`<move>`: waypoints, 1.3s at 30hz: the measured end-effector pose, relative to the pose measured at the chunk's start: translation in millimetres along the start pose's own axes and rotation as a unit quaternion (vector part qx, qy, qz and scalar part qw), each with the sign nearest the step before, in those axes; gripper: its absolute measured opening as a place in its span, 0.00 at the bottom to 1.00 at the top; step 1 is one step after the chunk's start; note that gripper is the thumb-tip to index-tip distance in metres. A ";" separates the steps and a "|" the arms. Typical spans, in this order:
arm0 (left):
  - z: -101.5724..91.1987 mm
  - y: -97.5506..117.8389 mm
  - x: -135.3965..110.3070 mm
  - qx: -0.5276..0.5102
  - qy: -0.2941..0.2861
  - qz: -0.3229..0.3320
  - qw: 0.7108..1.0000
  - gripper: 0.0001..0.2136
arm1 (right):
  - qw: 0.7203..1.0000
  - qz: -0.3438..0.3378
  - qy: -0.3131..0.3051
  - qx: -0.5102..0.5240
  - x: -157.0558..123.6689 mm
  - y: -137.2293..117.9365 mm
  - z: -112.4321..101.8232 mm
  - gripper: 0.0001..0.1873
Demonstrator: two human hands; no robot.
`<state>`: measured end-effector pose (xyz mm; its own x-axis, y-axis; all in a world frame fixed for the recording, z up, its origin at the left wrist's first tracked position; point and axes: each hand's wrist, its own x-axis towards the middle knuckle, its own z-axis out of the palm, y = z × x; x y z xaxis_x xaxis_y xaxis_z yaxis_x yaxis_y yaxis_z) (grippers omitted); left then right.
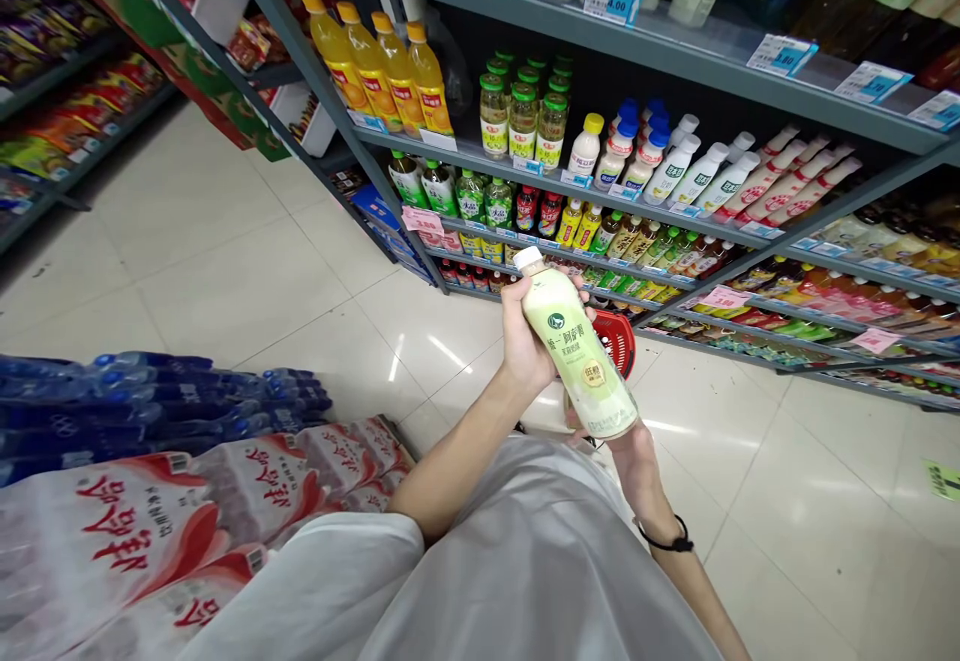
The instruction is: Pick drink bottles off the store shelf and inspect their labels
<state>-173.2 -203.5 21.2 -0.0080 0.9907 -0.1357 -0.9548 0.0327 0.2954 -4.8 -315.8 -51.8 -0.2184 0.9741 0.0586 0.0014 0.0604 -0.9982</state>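
Observation:
My left hand (534, 336) grips the upper part of a pale green bottle of Assam milk tea (577, 346), which has a white cap and is tilted with the cap up and to the left. My right hand (626, 466) is at the bottle's base, its fingers curled against the bottom. A black cord (671, 541) circles my right wrist. Behind the bottle shows part of a red plastic shopping basket (619, 341), mostly hidden.
Store shelves (570, 176) of bottled drinks stand ahead, with price tags along their edges. Shrink-wrapped packs of water bottles (150, 511) are stacked at lower left. Snack shelves (75, 111) line the far left. A shiny tile floor (262, 291) runs between them.

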 end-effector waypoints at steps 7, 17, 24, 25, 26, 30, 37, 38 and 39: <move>-4.2 4.9 3.8 -0.007 0.013 -0.019 1.000 0.14 | 0.979 0.101 0.015 0.174 2.1 -1.5 4.3 0.29; -5.9 9.0 4.0 0.010 0.000 -0.009 1.000 0.11 | 0.995 -0.018 0.097 0.033 -6.9 3.1 7.9 0.31; -4.2 8.7 5.8 0.026 0.015 -0.031 0.999 0.13 | 0.984 -0.087 0.116 -0.102 -8.4 5.2 3.9 0.39; -3.5 8.2 6.0 0.029 0.015 -0.034 0.999 0.13 | 0.981 -0.090 0.119 -0.126 -9.4 6.2 2.1 0.41; -3.0 7.5 6.5 0.033 0.016 -0.037 0.999 0.13 | 0.977 -0.091 0.122 -0.147 -10.5 7.4 0.2 0.42; -2.5 2.1 9.9 0.047 0.020 -0.030 0.998 0.11 | 0.956 -0.121 0.141 -0.226 -14.1 12.8 -6.6 0.45; 1.9 -6.8 12.2 0.076 0.015 -0.015 0.997 0.09 | 0.877 -0.279 0.171 -0.351 -6.9 9.2 -18.5 0.49; 2.5 -8.2 11.9 0.086 0.013 -0.016 0.996 0.09 | 0.864 -0.293 0.168 -0.373 -6.0 8.2 -21.9 0.49; 2.9 -9.8 11.7 0.094 0.012 -0.017 0.995 0.10 | 0.851 -0.305 0.165 -0.395 -5.5 7.5 -25.7 0.49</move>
<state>-163.1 -191.9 19.5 0.0144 0.9852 -0.1708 -0.8823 0.0929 0.4615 21.5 -315.1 -59.2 -0.1281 0.7094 0.6930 0.6697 0.5773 -0.4671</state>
